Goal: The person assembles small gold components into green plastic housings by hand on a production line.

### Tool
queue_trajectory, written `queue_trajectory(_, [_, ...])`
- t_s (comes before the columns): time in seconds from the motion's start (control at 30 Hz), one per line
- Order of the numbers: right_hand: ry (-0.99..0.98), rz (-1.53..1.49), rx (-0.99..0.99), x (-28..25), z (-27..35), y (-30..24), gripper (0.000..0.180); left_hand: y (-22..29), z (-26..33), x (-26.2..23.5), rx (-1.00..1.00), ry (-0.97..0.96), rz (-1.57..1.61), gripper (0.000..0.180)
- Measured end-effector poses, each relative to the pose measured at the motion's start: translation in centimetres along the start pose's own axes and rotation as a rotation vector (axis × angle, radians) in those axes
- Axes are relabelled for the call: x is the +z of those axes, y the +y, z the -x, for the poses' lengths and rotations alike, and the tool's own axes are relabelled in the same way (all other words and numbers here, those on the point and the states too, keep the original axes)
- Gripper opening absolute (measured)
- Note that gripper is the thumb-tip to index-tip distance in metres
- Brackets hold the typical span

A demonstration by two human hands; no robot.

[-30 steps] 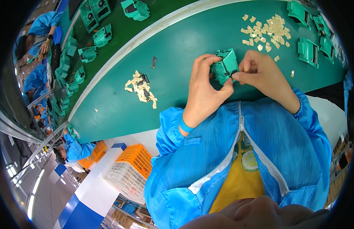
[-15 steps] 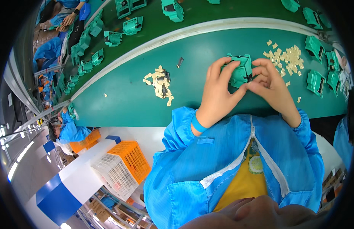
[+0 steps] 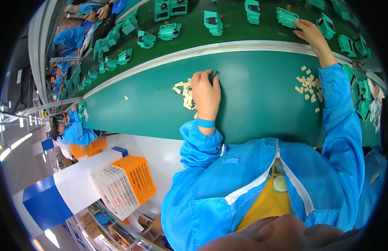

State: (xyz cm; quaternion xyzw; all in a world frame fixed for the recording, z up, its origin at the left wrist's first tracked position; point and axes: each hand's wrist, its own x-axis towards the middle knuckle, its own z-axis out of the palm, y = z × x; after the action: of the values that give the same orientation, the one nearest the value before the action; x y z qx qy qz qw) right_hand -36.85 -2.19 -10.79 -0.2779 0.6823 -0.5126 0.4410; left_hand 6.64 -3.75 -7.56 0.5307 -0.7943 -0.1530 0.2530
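My left hand [image 3: 207,94] is low over the green worktable, its thumb and forefinger closed at a small dark strip-like part [image 3: 215,75]. Beside and partly under that hand lies a pile of cream-coloured small pieces [image 3: 187,95], mixed with some dark ones. My right hand [image 3: 311,34] is stretched out over the dark green conveyor belt. Its fingertips are at the right end of a green plastic housing [image 3: 287,17], which rests on the belt.
More green housings [image 3: 212,23] sit along the belt [image 3: 231,31], behind a pale rail [image 3: 244,45]. Loose cream pieces [image 3: 309,85] lie near my right forearm. Several housings [image 3: 363,92] stand at the right. Co-workers in blue [image 3: 72,39] are at far left; crates [image 3: 139,178] stand below the table.
My hands have parted from the green housing they held together. The right has moved up and away to the belt; the left has moved left to the small dark part. The view has shifted.
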Motion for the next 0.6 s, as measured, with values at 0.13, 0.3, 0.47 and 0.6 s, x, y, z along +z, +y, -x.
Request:
queue_trajectory(0.13, [0.349, 0.55, -0.249, 1.4, 2.1, -0.2, 0.068, 0.1, 0.1, 0.2, 0.021, -0.004, -0.037, 0.017])
queue_trajectory(0.3, [-0.004, 0.264, -0.356, 4.8, 13.0, -1.6, 0.023, 0.3, -0.1, 0.8, 0.031, -0.089, 0.052, 0.014])
queue_trajectory(0.47, [-0.38, -0.213, 0.119, 8.9, 21.0, -0.4, 0.019, 6.1, 0.7, 0.7, 0.062, -0.219, 0.47, 0.009])
queue_trajectory(0.6, [-0.419, -0.498, 0.501, 8.5, 21.8, -0.1, 0.018, 10.4, 2.3, 0.7, 0.283, -0.381, 0.59, 0.016])
